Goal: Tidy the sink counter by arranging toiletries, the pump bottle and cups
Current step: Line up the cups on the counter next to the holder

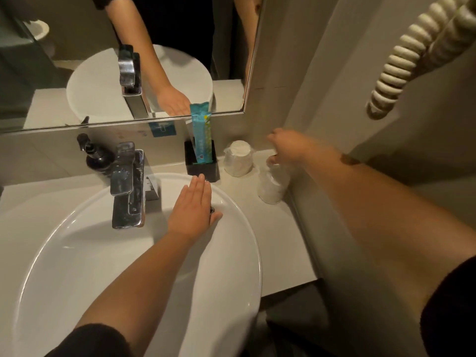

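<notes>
My left hand (193, 206) lies flat with straight fingers on the far rim of the white sink basin (239, 243). My right hand (286, 146), blurred, pinches the top of a plastic-wrapped cup (271, 185) standing on the counter at the right. A second wrapped cup (238, 158) sits upside down just left of it. A black square holder (202, 167) behind the basin holds a teal toiletry packet (202, 132). The black pump bottle (96, 157) stands at the back left, beside the faucet.
A chrome faucet (127, 186) rises at the basin's back edge. The mirror (77, 60) runs along the wall above the counter. A coiled cream cord (401, 63) hangs on the right wall. The pale counter (288, 243) ends in a front edge right of the basin.
</notes>
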{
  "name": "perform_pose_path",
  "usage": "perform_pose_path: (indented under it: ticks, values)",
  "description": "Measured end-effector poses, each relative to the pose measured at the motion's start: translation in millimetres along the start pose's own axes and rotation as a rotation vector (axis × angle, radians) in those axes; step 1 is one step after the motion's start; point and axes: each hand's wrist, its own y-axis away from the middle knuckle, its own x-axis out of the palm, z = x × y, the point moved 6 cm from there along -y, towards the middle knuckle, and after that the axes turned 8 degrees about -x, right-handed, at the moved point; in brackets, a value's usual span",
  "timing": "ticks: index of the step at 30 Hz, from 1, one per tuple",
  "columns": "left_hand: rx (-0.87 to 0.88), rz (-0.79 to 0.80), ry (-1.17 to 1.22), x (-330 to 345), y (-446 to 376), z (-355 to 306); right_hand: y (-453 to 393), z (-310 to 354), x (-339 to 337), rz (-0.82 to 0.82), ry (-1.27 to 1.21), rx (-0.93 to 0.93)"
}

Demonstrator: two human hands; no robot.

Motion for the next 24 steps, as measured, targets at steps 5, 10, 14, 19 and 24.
perform_pose_path:
  ticks: [5,10,14,19,24]
  values:
    - [0.005,-0.003,-0.010,-1,-1,-1,33,11,55,0.171,0.023,0.010]
    - [0.004,0.008,-0.012,1,-1,0,26,5,65,0.121,0.051,0.030]
    - [0.001,-0.002,-0.013,2,-2,-1,11,-4,60,0.098,0.088,0.061]
    - [0.003,-0.028,0.021,4,-3,0,-20,-12,51,0.069,0.060,0.082]
    - [0.004,-0.054,-0.022,9,-5,2,-46,-23,45,0.069,0.046,0.115]
